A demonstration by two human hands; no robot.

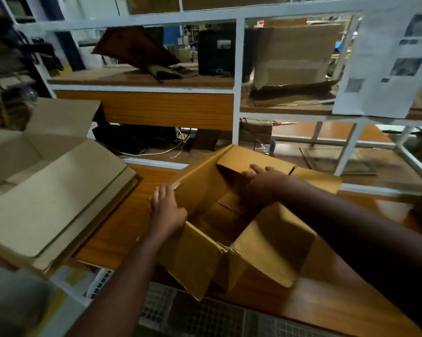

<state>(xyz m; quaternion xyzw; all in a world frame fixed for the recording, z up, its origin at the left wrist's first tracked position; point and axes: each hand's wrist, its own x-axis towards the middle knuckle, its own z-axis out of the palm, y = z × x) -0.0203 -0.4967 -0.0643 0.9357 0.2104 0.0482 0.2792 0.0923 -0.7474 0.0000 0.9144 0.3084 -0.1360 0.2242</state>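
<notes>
Both hands are spread flat on the open corrugated cardboard box (pixel 229 229), left hand (pixel 167 207) against its side flap, right hand (pixel 263 178) pressing the far flap, glossy wooden counter (pixel 122 215) underneath.

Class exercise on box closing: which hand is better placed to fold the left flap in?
Left: the left hand lies flat against the left flap; the right hand reaches to the far flap.

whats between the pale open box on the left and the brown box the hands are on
Head view: only a bare strip of wooden tabletop lies between the pale box and the brown box, beside the left hand.
</notes>
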